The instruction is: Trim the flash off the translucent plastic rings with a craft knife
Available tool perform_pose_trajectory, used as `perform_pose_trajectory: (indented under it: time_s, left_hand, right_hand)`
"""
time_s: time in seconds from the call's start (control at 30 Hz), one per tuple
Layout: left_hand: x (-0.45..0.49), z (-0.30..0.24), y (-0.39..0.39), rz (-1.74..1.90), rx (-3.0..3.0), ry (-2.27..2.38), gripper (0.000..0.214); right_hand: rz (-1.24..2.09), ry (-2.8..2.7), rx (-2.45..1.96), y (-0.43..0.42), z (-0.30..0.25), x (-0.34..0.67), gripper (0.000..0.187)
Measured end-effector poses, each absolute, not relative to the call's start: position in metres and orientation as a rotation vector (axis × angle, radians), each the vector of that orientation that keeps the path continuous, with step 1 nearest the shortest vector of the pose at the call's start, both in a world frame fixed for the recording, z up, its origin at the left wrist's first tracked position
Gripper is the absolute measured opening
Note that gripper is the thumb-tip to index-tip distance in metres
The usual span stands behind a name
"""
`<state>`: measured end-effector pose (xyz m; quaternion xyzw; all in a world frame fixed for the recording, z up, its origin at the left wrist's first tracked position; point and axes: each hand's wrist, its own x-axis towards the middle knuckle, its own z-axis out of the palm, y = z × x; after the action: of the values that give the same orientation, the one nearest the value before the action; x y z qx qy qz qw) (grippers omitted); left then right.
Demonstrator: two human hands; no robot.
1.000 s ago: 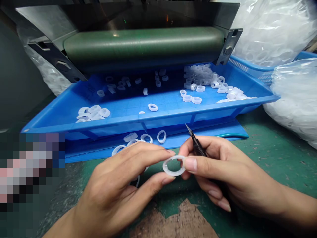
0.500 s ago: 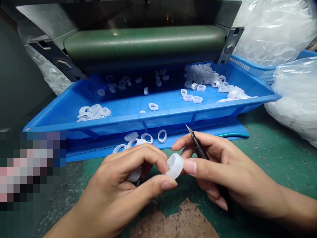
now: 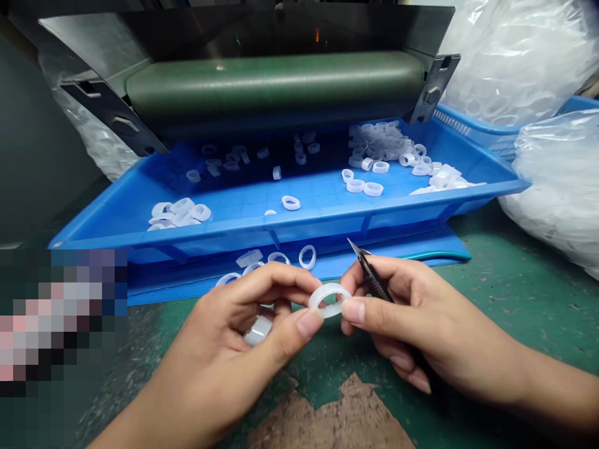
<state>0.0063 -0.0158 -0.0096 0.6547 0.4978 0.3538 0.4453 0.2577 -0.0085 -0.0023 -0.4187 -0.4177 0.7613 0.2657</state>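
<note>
Between my hands is a translucent white plastic ring (image 3: 330, 300), oval and held with its hole showing. My left hand (image 3: 224, 343) pinches its left side between thumb and fingertips, and a second ring (image 3: 258, 330) sits tucked under those fingers. My right hand (image 3: 421, 318) grips the ring's right side and also holds a small black-handled craft knife (image 3: 372, 279), its pointed blade aimed up and away from the ring. Just beyond my hands, several loose rings (image 3: 279, 257) lie on a blue mat (image 3: 412, 252).
A blue plastic tray (image 3: 281, 219) with scattered rings stands beyond my hands, below a green roller (image 3: 276, 81) on a metal machine. Clear plastic bags of rings (image 3: 552, 187) are piled at right, beside a blue crate (image 3: 472, 128). A worn green surface (image 3: 496, 318) lies underneath.
The ring between my fingers has turned back from showing its outer band to showing its hole. The second ring has shifted within my left fingers. The craft knife stays in my right hand.
</note>
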Motion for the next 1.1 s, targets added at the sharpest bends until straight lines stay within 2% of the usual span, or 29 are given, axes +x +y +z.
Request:
perform_pose_trajectory:
  time_s: [0.23, 0.5, 0.67, 0.83, 0.93, 1.03, 1.1]
  left_hand:
    - [0.013, -0.007, -0.027, 0.859, 1.717, 1.401, 0.022]
    - [0.007, -0.011, -0.021, 0.877, 1.879, 1.332, 0.014]
    - [0.005, -0.013, -0.017, 0.892, 1.940, 1.334, 0.020]
    - [0.005, -0.009, -0.016, 0.868, 1.847, 1.282, 0.015]
    - [0.006, -0.008, -0.015, 0.844, 1.840, 1.259, 0.021]
    - [0.007, -0.010, -0.016, 0.908, 1.950, 1.258, 0.013]
    - [0.008, -0.013, -0.017, 0.980, 2.049, 1.236, 0.024]
  right_hand:
    - [1.895, -1.268, -1.211, -0.004, 0.013, 0.247, 0.049]
    - [1.792, -1.378, -1.234, -0.005, 0.018, 0.240, 0.046]
    - [1.738, -1.409, -1.261, -0.006, 0.012, 0.242, 0.043]
    - [1.765, -1.405, -1.285, -0.012, -0.003, 0.250, 0.043]
    - [1.804, -1.390, -1.293, -0.012, -0.007, 0.254, 0.043]
    - [1.819, -1.373, -1.280, -0.009, -0.006, 0.255, 0.044]
    - [1.849, -1.359, -1.256, -0.008, -0.005, 0.255, 0.047]
